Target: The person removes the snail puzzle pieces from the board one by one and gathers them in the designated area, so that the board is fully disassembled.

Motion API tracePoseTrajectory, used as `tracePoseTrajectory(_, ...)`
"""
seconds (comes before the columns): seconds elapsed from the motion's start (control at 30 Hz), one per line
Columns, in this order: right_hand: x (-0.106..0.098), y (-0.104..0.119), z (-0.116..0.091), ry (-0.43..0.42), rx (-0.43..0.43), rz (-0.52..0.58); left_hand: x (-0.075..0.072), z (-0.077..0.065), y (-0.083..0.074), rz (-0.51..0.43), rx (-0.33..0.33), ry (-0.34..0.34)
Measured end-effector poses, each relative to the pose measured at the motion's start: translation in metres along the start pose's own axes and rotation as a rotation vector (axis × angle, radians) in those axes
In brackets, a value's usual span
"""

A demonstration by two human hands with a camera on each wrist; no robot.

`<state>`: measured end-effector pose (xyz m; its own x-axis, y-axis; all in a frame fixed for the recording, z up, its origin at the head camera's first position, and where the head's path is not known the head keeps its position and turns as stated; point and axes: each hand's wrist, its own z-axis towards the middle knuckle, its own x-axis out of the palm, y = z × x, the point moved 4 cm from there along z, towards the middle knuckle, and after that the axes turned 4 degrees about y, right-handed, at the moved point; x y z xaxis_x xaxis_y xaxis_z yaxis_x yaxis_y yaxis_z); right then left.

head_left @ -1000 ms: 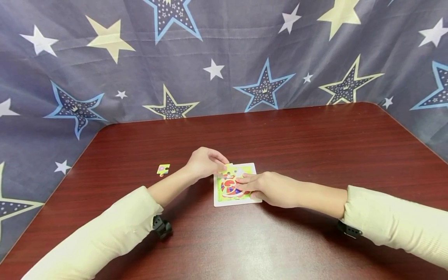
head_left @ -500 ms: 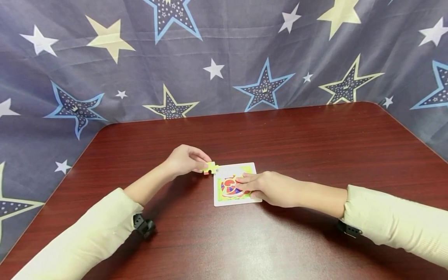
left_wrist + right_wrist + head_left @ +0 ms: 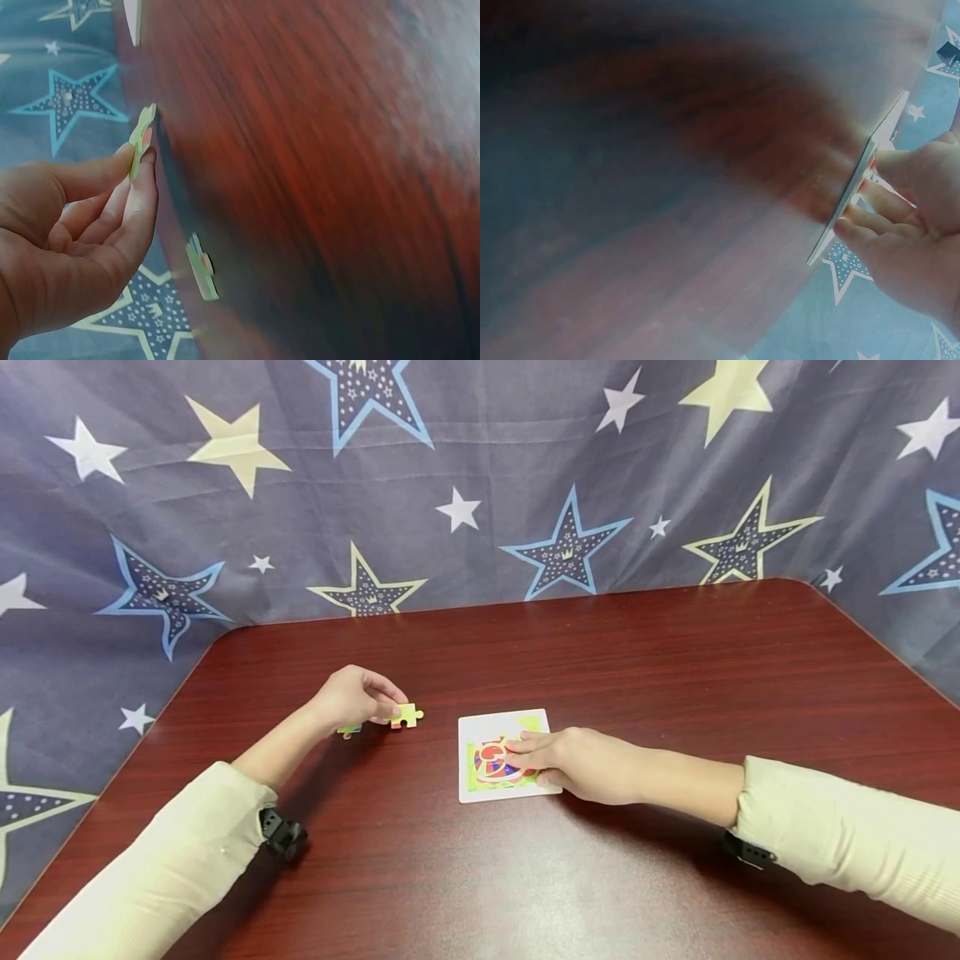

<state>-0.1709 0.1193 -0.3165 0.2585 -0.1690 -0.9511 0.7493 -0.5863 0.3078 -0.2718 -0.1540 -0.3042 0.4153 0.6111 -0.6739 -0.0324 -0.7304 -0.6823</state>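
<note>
My left hand (image 3: 352, 697) pinches a yellow-green jigsaw piece (image 3: 405, 716) between thumb and fingers, left of the puzzle tray. In the left wrist view the held piece (image 3: 142, 142) appears nearly edge-on. A second jigsaw piece (image 3: 348, 730) lies on the table, partly hidden behind the left hand; the left wrist view shows this loose piece (image 3: 201, 268) in full. The white-rimmed puzzle tray (image 3: 480, 723) carries a red, blue and green picture, with a bare white strip across its upper left. My right hand (image 3: 596, 766) rests on its right side, extended fingers covering part of the picture.
The dark red wooden table (image 3: 675, 677) surrounds the tray. A grey curtain (image 3: 480, 468) with stars hangs behind its far edge. Black wrist cameras are strapped under both sleeves, close to the tabletop.
The left hand has moved left, carrying the jigsaw piece from the tray's upper left out over the table and partly covering the loose piece. My right hand and the tray have stayed put.
</note>
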Motion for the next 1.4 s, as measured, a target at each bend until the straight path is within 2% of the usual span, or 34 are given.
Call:
tracePoseTrajectory(0.2, -0.001, 0.001, 0.0, -0.003, -0.002, -0.004, -0.007, -0.002, 0.001, 0.23, 0.027, -0.08)
tracePoseTrajectory(0.3, -0.001, 0.001, 0.0, -0.004, -0.002, -0.004, -0.007, -0.003, 0.001, 0.274, 0.041, -0.101)
tracePoseTrajectory(0.63, -0.001, 0.002, 0.001, -0.003, -0.001, 0.005, -0.001, 0.0, 0.004, 0.282, 0.108, -0.077)
tracePoseTrajectory(0.93, -0.001, 0.001, 0.0, 0.003, 0.004, 0.018, -0.008, -0.005, 0.012, 0.25, 0.084, -0.073)
tracePoseTrajectory(1.4, -0.003, 0.001, 0.0, -0.003, -0.025, 0.007, -0.005, -0.005, 0.01, 0.254, 0.094, -0.075)
